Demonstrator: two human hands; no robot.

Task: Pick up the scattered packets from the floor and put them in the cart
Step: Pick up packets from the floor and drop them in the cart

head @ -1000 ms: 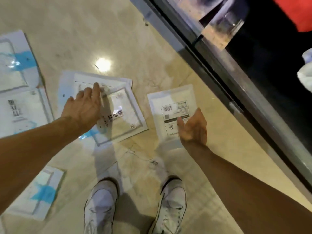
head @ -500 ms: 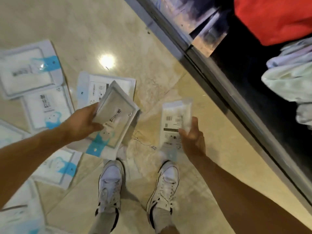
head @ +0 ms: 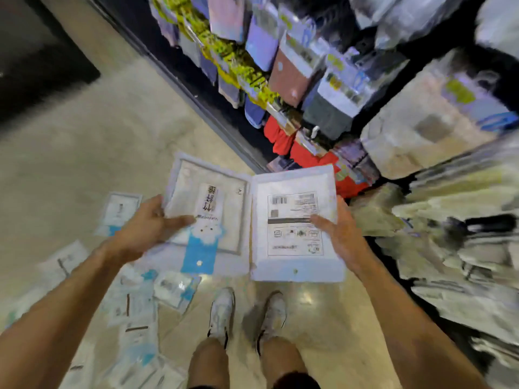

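**Step in hand:** transfer. Two packets are clear of the floor (head: 84, 153) and held side by side, above and ahead of the white shoes (head: 247, 313). Neither has been deposited.

**Hands:**
- The left hand (head: 143, 228) grips the blue-striped packet (head: 207, 217) at its left edge. The thumb lies across the face and the fingers (head: 157, 204) wrap behind.
- The right hand (head: 337, 234) grips the barcode packet (head: 295, 223) at its right edge in the same way, with the fingers (head: 341, 204) curled behind.

Both holds appear firm.

**Cart:** it cannot be identified with certainty. Heaped pale goods (head: 455, 248) to the right of the shoes may be its load. Stocked shelving (head: 295, 66) stands far ahead of the shoes and to their right.

**Next move, in my judgement:** swing both packets rightward over the receptacle and let go. Then turn back to the floor on the left of the shoes.

**Count:**
- Packets in hand: two.
- Loose packets (head: 177, 287) on the floor, all to the left of the shoes: at least six. Blur and overlap prevent a firm figure.
- Hands: two.
- Shoes: two.

**Progress:** the task looks well short of complete.
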